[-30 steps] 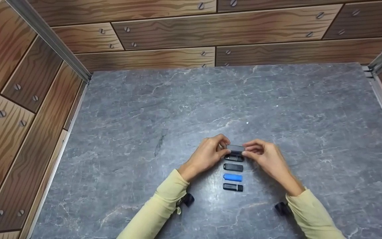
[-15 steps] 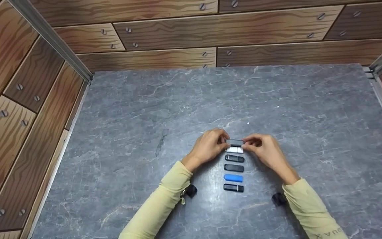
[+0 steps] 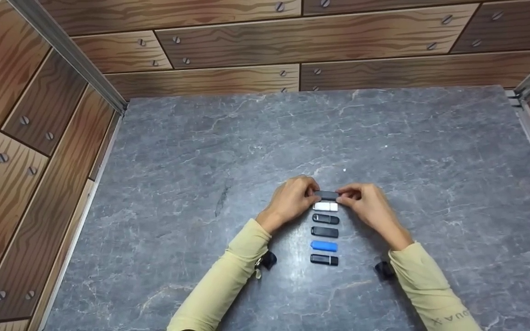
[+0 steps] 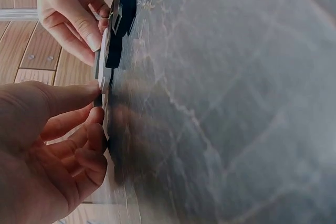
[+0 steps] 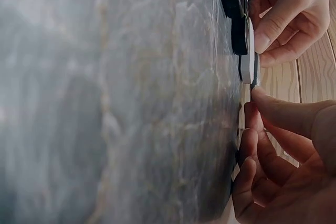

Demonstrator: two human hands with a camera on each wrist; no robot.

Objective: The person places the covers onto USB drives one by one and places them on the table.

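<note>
A dark grey USB stick (image 3: 327,196) lies crosswise at the far end of a column of USB sticks. My left hand (image 3: 294,198) pinches its left end between thumb and fingers, and my right hand (image 3: 367,205) pinches the right end. Just nearer sits a white USB stick (image 3: 325,207), close to both thumbs. In the left wrist view the white stick (image 4: 103,66) partly hides the grey one. The right wrist view shows the right thumb and fingers at the grey stick's end (image 5: 256,72), low at the tabletop.
Toward me the column continues with a black USB stick (image 3: 325,219), a dark grey-black one (image 3: 324,232), a blue one (image 3: 324,246) and a black one with a light band (image 3: 324,260). They lie parallel on the grey marbled table (image 3: 177,151). Wood-patterned walls (image 3: 228,82) border it.
Both hands have moved the grey stick away from me, uncovering the white stick. In the last half second it has tipped, so more of its top face shows.
</note>
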